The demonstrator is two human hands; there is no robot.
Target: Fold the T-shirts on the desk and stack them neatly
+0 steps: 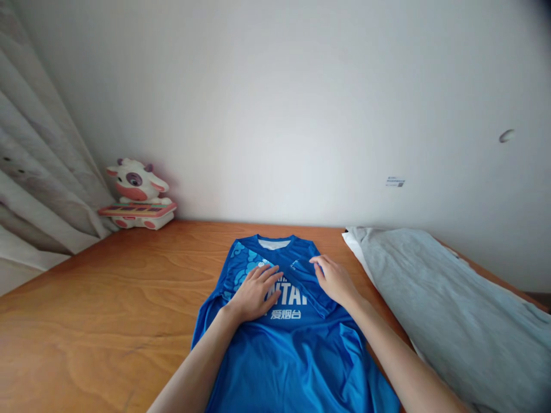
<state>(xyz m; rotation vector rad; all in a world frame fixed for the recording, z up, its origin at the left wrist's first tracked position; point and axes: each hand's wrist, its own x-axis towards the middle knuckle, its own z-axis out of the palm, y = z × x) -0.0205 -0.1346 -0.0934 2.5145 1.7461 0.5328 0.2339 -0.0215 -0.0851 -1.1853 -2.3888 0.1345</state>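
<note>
On the wooden tabletop (112, 310), smooth and grained, a slick blue shirt (293, 344) lies beneath both hands, its near cloth in loose folds. Left hand (257, 291) spread flat over the white lettering (286, 314), grasping nothing; right hand (334, 279) loosely curled at the folded sleeve (321, 298), whether pinching fabric cannot tell. Beyond, soft grey cloth (439, 304) to the right, rounded cow toy (138, 195) far left, plain pale wall (275, 115) behind.

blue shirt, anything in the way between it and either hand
Nothing visible stands in the way: the left hand lies on the front of the blue shirt, and the right hand is over its chest, though contact there is unclear. The gray cloth lies off to the right.
</note>
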